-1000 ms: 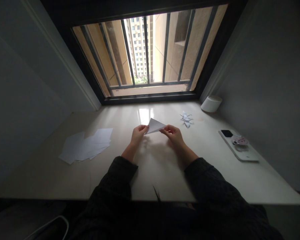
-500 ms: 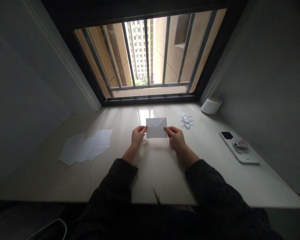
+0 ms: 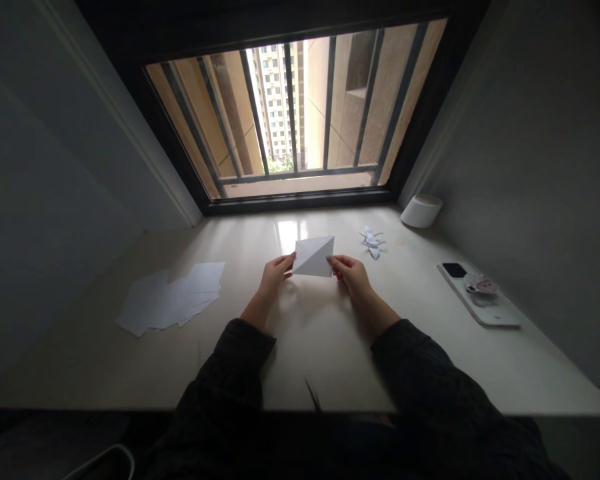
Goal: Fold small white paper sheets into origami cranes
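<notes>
White paper [image 3: 313, 257], creased corner to corner, is pinched at opposite edges by the nearly closed left hand [image 3: 277, 277] and right hand [image 3: 349, 277]. A folded crane [image 3: 373, 243] lies beyond the right hand; flat sheets [image 3: 170, 297] lie left of the left.

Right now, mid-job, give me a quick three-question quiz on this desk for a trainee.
1. True or false: the left hand and the right hand both hold the folded white paper.
2. Which lies further left in view than the left hand? A) loose white paper sheets B) the paper figure C) the phone
3. Fill in the blank: dark metal ____ run upright across the window.

Key: 1 true; 2 A; 3 bars.
</notes>
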{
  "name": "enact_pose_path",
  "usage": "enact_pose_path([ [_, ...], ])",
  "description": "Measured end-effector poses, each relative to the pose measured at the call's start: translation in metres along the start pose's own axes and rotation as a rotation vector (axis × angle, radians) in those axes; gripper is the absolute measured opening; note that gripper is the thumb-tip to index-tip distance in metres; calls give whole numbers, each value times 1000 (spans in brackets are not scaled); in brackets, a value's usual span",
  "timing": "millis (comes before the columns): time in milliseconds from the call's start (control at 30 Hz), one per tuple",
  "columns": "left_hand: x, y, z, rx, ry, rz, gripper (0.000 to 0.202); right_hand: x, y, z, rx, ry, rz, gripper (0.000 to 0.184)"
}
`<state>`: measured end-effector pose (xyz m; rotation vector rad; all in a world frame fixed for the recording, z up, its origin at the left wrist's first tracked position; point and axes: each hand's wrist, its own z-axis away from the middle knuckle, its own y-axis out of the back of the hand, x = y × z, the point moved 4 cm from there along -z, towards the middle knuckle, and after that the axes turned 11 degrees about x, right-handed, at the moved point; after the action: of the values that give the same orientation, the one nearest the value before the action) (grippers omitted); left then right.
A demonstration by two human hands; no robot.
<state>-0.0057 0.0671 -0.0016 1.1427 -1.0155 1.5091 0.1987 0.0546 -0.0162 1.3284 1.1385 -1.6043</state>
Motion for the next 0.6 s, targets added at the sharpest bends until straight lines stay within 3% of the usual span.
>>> enact_pose_path([
  [167,4,-1,2,-14,33,-20,42,3,1,-4,5,-14,-15,41],
  [400,13,4,-1,66,-219,-65,36,-1,2,-6,-1,-46,-120,36],
  [600,12,4,-2,110,-306,-117,37,1,2,-4,-14,-106,-64,38],
])
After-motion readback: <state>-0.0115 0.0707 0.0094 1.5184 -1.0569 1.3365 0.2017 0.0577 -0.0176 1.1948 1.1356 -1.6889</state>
